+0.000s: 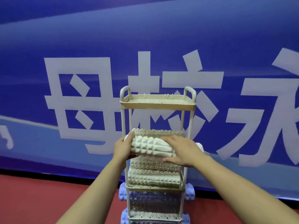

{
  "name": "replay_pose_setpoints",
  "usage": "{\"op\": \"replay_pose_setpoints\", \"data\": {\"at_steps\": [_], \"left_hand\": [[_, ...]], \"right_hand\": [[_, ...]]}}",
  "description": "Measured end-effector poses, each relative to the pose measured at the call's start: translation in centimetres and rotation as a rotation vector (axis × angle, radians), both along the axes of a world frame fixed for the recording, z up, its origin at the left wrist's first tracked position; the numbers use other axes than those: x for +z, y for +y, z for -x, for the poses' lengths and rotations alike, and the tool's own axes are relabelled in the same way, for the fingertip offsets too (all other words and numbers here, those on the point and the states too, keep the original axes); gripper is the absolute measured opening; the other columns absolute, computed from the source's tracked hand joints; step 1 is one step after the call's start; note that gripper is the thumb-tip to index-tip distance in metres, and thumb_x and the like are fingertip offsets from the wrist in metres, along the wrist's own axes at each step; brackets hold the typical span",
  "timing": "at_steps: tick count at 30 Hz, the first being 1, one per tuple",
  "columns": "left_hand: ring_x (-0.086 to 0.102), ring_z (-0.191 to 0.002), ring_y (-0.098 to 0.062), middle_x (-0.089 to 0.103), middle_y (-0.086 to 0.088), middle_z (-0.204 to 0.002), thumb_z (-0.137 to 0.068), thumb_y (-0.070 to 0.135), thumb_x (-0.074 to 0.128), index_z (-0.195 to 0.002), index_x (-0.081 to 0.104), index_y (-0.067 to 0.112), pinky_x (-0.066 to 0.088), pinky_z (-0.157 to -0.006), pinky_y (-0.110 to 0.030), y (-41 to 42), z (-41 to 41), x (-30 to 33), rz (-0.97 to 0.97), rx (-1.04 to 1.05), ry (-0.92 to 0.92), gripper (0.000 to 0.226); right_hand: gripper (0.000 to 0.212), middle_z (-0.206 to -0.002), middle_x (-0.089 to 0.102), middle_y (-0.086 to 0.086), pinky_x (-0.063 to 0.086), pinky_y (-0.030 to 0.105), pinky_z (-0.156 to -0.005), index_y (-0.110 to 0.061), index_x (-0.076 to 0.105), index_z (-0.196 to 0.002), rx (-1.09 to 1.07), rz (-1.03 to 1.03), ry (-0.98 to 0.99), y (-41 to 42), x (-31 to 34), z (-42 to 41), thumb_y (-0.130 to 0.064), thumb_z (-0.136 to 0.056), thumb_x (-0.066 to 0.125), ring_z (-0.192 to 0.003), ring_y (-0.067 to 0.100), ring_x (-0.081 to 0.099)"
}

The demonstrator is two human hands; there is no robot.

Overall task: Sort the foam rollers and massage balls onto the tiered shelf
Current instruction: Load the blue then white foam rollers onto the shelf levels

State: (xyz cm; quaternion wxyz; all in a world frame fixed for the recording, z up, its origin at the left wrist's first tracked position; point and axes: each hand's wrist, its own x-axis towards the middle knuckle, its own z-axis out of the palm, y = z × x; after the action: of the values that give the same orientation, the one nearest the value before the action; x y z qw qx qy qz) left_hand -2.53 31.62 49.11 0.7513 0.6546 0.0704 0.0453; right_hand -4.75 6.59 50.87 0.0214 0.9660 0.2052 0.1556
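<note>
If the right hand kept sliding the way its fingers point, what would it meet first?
The right hand points left along the white foam roller, so it would probably meet the left hand gripping the other end.

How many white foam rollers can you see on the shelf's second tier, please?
4: one on top held by both hands, one behind it, and two stacked below; others may be hidden.

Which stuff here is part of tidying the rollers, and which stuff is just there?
Part of the job:
- white foam roller, held by the left hand and right hand
- other white rollers stacked on the middle tier
- purple rollers on the tiers below
- tiered shelf

Just there:
- blue banner with big white letters
- red floor
</note>
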Motion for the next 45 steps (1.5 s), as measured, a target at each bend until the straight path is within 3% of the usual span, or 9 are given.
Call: {"op": "replay_pose_setpoints", "data": {"at_steps": [4,6,10,13,16,20,29,34,45], "left_hand": [[0.075,-0.094,-0.025,0.077,-0.004,-0.104,-0.097,0.054,0.055,-0.11,0.068,0.016,0.062,-0.08,-0.044,-0.4,-2.5,-1.0,-0.069,-0.046,-0.002,0.043],[0.067,-0.102,-0.025,0.069,0.001,-0.112,-0.101,0.056,0.043,-0.114,0.062,0.016,0.055,-0.09,-0.044,-0.5,-3.3,-2.0,-0.251,0.005,-0.029,0.046],[0.057,-0.097,0.002,0.053,0.018,-0.142,-0.103,0.04,0.041,-0.142,0.047,0.036,0.047,-0.085,-0.035,-0.3,-3.9,-4.2,-0.67,-0.034,-0.215,0.04],[0.063,-0.096,-0.007,0.059,0.01,-0.136,-0.096,0.048,0.044,-0.125,0.05,0.038,0.055,-0.083,-0.04,0.3,-5.0,-6.1,-0.952,-0.085,-0.211,0.032],[0.054,-0.126,-0.02,0.051,0.004,-0.146,-0.098,0.05,0.046,-0.142,0.041,0.029,0.052,-0.096,-0.043,0.9,-5.3,-6.9,-1.124,-0.125,-0.192,0.05],[0.022,-0.153,-0.015,0.024,0.005,-0.166,-0.104,0.049,0.041,-0.16,0.023,0.022,0.033,-0.119,-0.037,1.5,-5.0,-7.6,-1.311,-0.212,-0.2,0.065],[0.001,-0.156,-0.007,0.007,0.011,-0.17,-0.102,0.057,0.039,-0.163,0.009,0.028,0.033,-0.119,-0.036,2.5,-5.4,-8.5,-1.431,-0.26,-0.255,0.074],[-0.005,-0.156,-0.006,0.0,0.011,-0.17,-0.101,0.06,0.04,-0.163,0.006,0.025,0.032,-0.121,-0.036,1.9,-5.5,-8.7,-1.434,-0.248,-0.251,0.079],[-0.015,-0.154,-0.006,-0.013,0.012,-0.169,-0.099,0.065,0.038,-0.162,-0.007,0.025,0.035,-0.119,-0.039,1.7,-4.9,-8.5,-1.484,-0.288,-0.203,0.087]], "right_hand": [[0.085,-0.148,0.047,-0.003,0.042,0.041,-0.102,-0.038,0.024,-0.155,-0.04,0.032,-0.006,-0.1,0.2,-1.3,-0.071,-0.084,0.058,-0.134,0.023,0.046],[0.085,-0.149,0.047,0.002,0.04,0.044,-0.106,-0.035,0.027,-0.154,-0.1,0.062,-0.016,0.3,0.4,-2.4,-0.071,-0.084,0.058,-0.135,0.027,0.046],[0.086,-0.136,0.057,0.007,0.045,0.05,-0.101,-0.027,0.035,-0.149,-0.237,0.165,-0.013,1.8,0.4,-4.9,-0.07,-0.08,0.061,-0.121,0.033,0.057],[0.081,-0.128,0.06,0.009,0.048,0.05,-0.096,-0.023,0.043,-0.142,-0.277,0.198,0.033,3.2,0.5,-6.5,-0.068,-0.079,0.065,-0.115,0.033,0.06],[0.075,-0.128,0.06,0.008,0.045,0.045,-0.094,-0.023,0.046,-0.138,-0.264,0.196,0.063,4.0,0.7,-8.0,-0.066,-0.081,0.067,-0.115,0.032,0.059],[0.078,-0.134,0.06,0.007,0.041,0.044,-0.099,-0.025,0.043,-0.143,-0.215,0.188,0.075,4.3,0.2,-9.9,-0.069,-0.082,0.064,-0.12,0.031,0.058],[0.082,-0.161,0.035,0.003,0.027,0.047,-0.117,-0.035,0.022,-0.158,-0.197,0.05,0.305,4.0,-1.8,-12.5,-0.057,-0.09,0.062,-0.145,0.028,0.038],[0.058,-0.151,0.048,0.007,0.03,0.045,-0.112,-0.023,0.044,-0.145,-0.244,0.004,0.359,3.4,-2.3,-12.3,-0.05,-0.095,0.059,-0.137,0.03,0.047],[0.068,-0.157,0.042,0.004,0.039,0.044,-0.109,-0.03,0.028,-0.157,-0.199,0.049,0.293,2.4,-1.4,-11.9,-0.044,-0.098,0.059,-0.138,0.03,0.046]]}}
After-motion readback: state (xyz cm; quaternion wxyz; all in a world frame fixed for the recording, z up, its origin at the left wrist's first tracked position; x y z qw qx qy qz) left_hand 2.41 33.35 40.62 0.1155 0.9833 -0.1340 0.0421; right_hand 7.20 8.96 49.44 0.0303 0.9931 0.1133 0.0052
